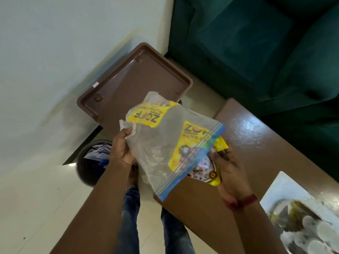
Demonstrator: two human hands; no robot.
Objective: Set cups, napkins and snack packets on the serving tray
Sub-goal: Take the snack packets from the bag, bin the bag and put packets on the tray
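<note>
A clear zip bag [161, 143] with a blue seal strip hangs in the air between my hands. Inside it lies one yellow snack packet [146, 116] near the closed end. My left hand [122, 149] pinches that closed end of the bag. My right hand [227, 167] grips a second yellow snack packet [214, 173] that sticks halfway out of the bag's mouth. An empty brown serving tray [128, 83] lies beyond the bag, beside the white wall. No cups or napkins are in view.
A glossy brown table [256, 143] runs under my right hand, with a plastic-wrapped stack of white discs [311, 230] at its near right. A dark waste bin [89, 162] stands on the floor at left. A teal sofa [266, 52] fills the upper right.
</note>
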